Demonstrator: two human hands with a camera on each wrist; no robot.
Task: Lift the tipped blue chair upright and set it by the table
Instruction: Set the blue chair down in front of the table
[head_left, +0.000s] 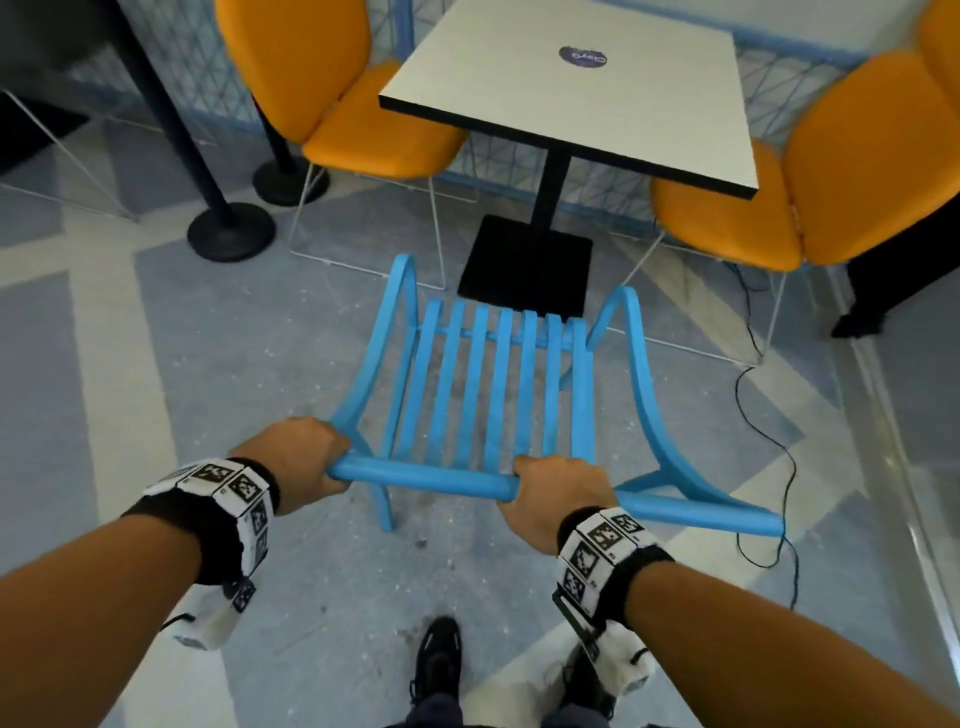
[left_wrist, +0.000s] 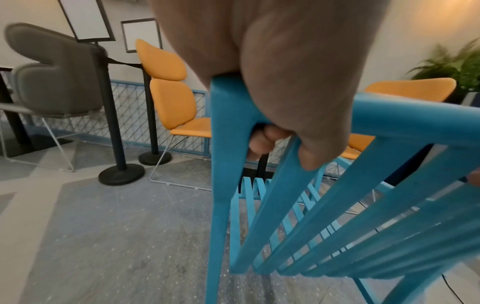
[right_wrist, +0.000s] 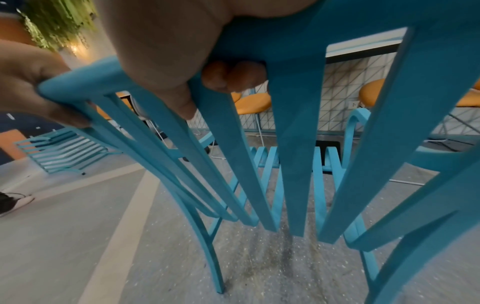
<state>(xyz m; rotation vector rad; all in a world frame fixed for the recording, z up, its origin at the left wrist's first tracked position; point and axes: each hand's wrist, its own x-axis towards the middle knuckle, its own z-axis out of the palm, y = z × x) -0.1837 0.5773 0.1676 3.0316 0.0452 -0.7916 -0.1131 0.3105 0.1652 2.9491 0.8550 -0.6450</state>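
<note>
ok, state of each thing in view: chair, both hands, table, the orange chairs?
blue chair: upright, facing the table, held by its top rail
left hand: grips the rail's left end
right hand: grips the rail further right
table: upright, top bare except a sticker
orange chairs: upright, flanking the table

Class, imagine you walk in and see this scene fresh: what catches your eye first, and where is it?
The bright blue chair at the centre, its top rail gripped by the left hand and right hand. Beyond it stands a white table, flanked by orange chairs.
</note>
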